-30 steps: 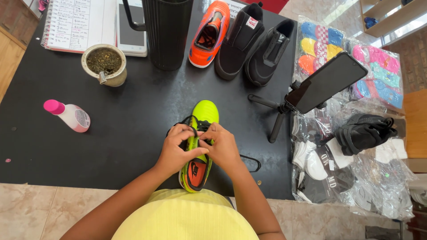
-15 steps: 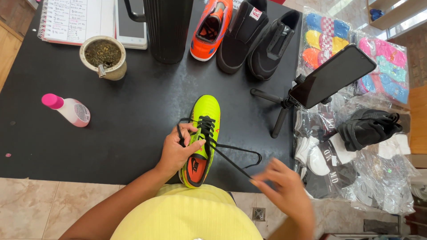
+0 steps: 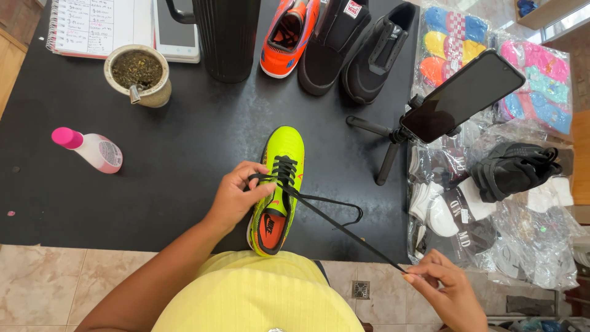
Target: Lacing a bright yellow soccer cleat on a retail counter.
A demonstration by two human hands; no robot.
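Head view: the right hand (image 3: 444,288) pinches the end of a black flat shoelace (image 3: 344,230), drawn taut off the near right edge of the black table (image 3: 184,166). The left hand (image 3: 236,195) grips the lacing on a neon-yellow sports shoe with orange lining (image 3: 278,190) — it lies at the table's near middle. Farther left rests a pink-capped plastic bottle (image 3: 89,149); right, a dark phone on a small tripod (image 3: 461,95).
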